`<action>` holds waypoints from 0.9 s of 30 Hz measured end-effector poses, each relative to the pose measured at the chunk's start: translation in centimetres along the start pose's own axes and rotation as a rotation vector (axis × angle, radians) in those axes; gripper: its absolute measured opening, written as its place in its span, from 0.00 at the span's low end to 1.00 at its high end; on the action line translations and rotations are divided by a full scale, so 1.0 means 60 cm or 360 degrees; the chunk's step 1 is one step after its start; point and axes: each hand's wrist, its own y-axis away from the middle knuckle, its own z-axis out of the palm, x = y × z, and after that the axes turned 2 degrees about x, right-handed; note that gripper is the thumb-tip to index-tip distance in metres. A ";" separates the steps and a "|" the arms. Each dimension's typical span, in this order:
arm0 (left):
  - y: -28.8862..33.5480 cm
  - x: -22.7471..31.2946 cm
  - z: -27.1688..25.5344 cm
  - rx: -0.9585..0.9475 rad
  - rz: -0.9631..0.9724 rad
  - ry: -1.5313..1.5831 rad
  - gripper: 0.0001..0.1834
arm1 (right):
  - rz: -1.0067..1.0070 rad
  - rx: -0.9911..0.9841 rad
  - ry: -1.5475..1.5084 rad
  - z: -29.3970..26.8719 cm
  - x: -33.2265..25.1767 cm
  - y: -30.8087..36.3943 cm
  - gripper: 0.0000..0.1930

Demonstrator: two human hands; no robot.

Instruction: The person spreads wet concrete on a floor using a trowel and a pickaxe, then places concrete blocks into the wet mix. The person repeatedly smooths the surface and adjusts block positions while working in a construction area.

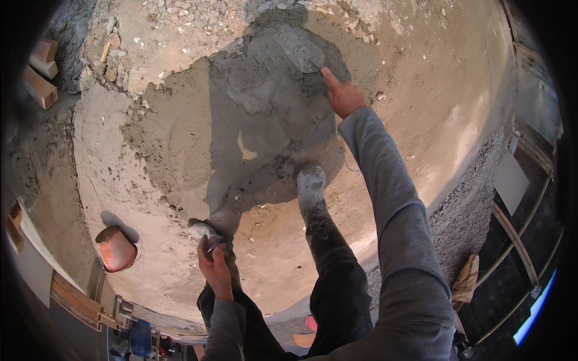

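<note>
My right hand [344, 95] reaches far forward, wrapped round the handle of a trowel [299, 49], index finger stretched along it. The rounded blade, coated in grey mortar, lies flat against the wet mortar [253, 90]. That mortar spreads in a dark, partly smoothed patch, mostly under my shadow. My left hand [217, 269] hangs low in front of my left boot [201, 228], its fingers curled. Whether anything is inside them is hidden. My right boot [311, 183], smeared with grey, stands at the near edge of the wet patch.
An orange-red bucket [116, 248] stands at the left on the dusty floor. Loose rubble [198, 18] lies along the far side. Wooden blocks [42, 75] are at the far left. A rough gravelly edge [466, 195] runs along the right, beside boards and a crumpled paper bag [465, 280].
</note>
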 end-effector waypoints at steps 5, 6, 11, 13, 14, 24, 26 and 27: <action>0.021 0.005 0.038 0.0005 -0.0086 0.0069 0.26 | 0.0522 -0.0048 -0.0922 0.063 0.122 0.098 0.33; 0.028 0.000 0.040 -0.0021 -0.0094 0.0052 0.26 | 0.0600 -0.0098 -0.1259 0.086 0.101 0.130 0.34; 0.047 -0.018 0.057 -0.0115 -0.0130 0.0078 0.27 | -0.0172 -0.0296 -0.1074 0.193 -0.030 0.285 0.36; 0.032 -0.038 0.046 -0.0163 -0.0097 0.0067 0.27 | -0.0176 -0.0622 -0.0888 0.184 -0.039 0.284 0.36; 0.033 -0.050 0.037 -0.0181 -0.0104 0.0073 0.27 | -0.0137 -0.0527 -0.0780 0.172 -0.026 0.278 0.36; 0.049 -0.012 -0.006 -0.0063 -0.0148 0.0500 0.27 | 0.0524 -0.0281 -0.1916 0.103 -0.316 0.107 0.35; 0.038 -0.010 -0.024 -0.0016 -0.0206 0.0597 0.27 | 0.0308 -0.0401 -0.1736 0.087 -0.387 0.055 0.34; 0.038 -0.005 -0.032 -0.0002 -0.0209 0.0641 0.27 | 0.0141 -0.0486 -0.1569 0.083 -0.413 0.042 0.34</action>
